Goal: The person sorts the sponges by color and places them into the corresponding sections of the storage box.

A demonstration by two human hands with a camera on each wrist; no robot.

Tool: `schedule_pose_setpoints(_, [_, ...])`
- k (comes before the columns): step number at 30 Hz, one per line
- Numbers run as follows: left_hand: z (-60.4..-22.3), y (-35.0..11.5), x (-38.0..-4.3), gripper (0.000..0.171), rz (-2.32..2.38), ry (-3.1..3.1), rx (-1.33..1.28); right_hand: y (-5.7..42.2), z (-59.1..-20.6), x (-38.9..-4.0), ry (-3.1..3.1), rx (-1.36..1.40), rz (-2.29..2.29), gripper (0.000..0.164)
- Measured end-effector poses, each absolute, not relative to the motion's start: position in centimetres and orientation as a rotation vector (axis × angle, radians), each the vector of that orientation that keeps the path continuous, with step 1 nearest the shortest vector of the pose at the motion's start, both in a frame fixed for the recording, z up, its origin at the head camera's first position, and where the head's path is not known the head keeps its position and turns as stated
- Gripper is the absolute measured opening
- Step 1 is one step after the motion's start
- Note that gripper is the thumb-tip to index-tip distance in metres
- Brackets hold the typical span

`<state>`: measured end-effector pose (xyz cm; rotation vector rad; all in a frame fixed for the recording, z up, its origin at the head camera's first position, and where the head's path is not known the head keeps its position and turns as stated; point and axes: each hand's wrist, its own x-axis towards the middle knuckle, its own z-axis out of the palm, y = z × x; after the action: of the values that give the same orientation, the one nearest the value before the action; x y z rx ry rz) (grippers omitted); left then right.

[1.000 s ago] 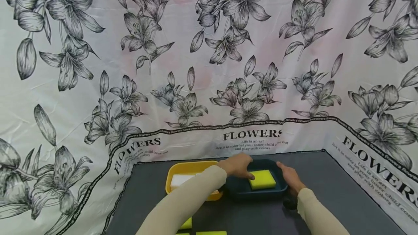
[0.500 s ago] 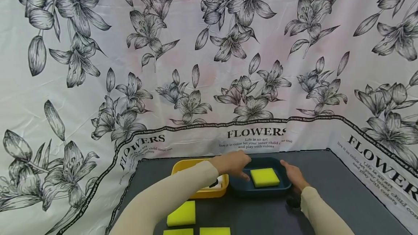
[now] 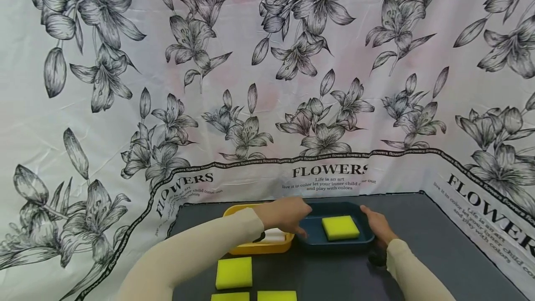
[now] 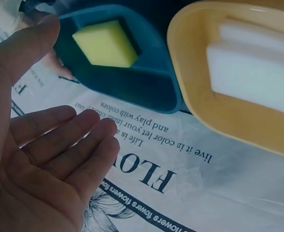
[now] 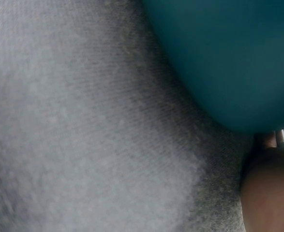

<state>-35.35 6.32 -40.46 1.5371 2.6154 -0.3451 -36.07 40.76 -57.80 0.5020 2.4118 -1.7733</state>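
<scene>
In the head view my left hand (image 3: pixel 281 213) hovers where the yellow tray and the blue tray meet. Its fingers are extended and its palm holds nothing in the left wrist view. A yellow sponge (image 3: pixel 340 227) lies flat inside the blue tray (image 3: pixel 334 246), apart from the left hand. My right hand (image 3: pixel 377 226) holds the blue tray by its right rim; in the right wrist view one finger (image 5: pixel 270 193) shows close by the tray's outer wall. White blocks (image 4: pixel 253 72) lie in the yellow tray (image 4: pixel 195 92), partly hidden by the left arm in the head view.
Several yellow sponges lie on the dark grey tabletop (image 3: pixel 334 278) in front of the trays, one sponge (image 3: pixel 234 273) beside the left forearm. A white flower-print cloth (image 3: pixel 251 180) hangs behind the table and along its sides.
My left hand has moved left, away from the sponge in the blue tray and toward the yellow tray. The right hand stays at the blue tray's rim. The view has shifted slightly.
</scene>
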Motion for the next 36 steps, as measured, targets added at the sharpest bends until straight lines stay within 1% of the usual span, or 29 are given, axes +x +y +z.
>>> schedule_pose_setpoints(6, [-40.2, 4.3, -34.2, 0.053, -0.3, 2.615, 1.482, 40.6, -57.8, -36.1, 2.415, 0.494, -1.78, 0.102])
schedule_pose_setpoints(8, [-40.2, 3.7, -33.9, 0.057, -0.29, 2.611, 1.473, 40.6, -57.8, -36.1, 2.402, 0.5, -1.787, 0.101])
schedule_pose_setpoints(12, [-40.4, 2.5, -33.3, 0.057, -0.328, 2.598, 1.492, 40.6, -57.8, -36.1, 2.382, 0.516, -1.79, 0.101])
schedule_pose_setpoints(18, [-40.7, 1.3, -32.4, 0.045, -0.331, 2.59, 1.484, 40.4, -57.6, -36.1, 2.391, 0.495, -1.79, 0.099])
schedule_pose_setpoints(21, [-40.8, 0.9, -31.7, 0.043, -0.35, 2.575, 1.451, 40.3, -57.5, -36.1, 2.388, 0.503, -1.789, 0.1])
schedule_pose_setpoints(27, [-41.6, 0.6, -30.2, 0.048, -0.454, 2.521, 1.426, 40.4, -57.7, -36.1, 2.395, 0.521, -1.773, 0.106])
schedule_pose_setpoints(32, [-43.1, 0.4, -29.5, 0.059, -0.562, 2.463, 1.426, 40.5, -58.0, -36.1, 2.401, 0.525, -1.768, 0.104])
schedule_pose_setpoints(36, [-44.2, 0.1, -29.3, 0.055, -0.525, 2.433, 1.393, 40.5, -57.8, -36.2, 2.39, 0.541, -1.771, 0.104])
